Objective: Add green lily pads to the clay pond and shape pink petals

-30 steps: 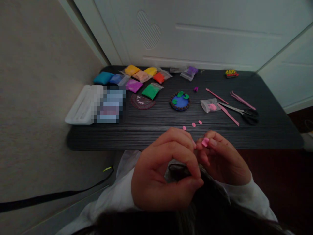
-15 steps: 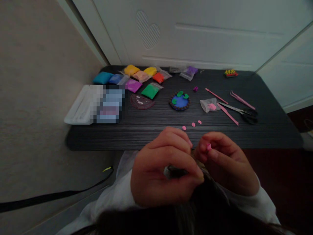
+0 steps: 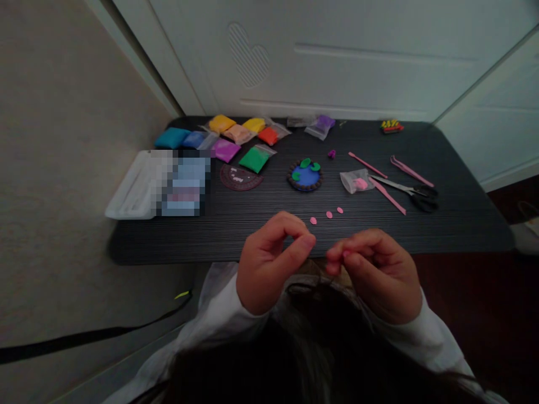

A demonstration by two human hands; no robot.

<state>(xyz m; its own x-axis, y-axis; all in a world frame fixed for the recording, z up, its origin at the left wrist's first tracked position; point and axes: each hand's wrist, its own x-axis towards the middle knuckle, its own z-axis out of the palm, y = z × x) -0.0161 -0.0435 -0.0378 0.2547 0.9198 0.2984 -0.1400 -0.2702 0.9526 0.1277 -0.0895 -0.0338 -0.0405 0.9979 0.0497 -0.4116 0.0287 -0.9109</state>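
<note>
Black striped table [image 3: 189, 235], white door [image 3: 345, 78], pink pieces [image 3: 329, 215]

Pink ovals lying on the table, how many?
3: left oval, nearest the left hand; middle oval; right oval, nearest the pink clay's bag. Some may be hidden.

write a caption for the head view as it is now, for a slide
The right hand pinches a bit of pink clay near three small pink ovals on the dark table
</note>
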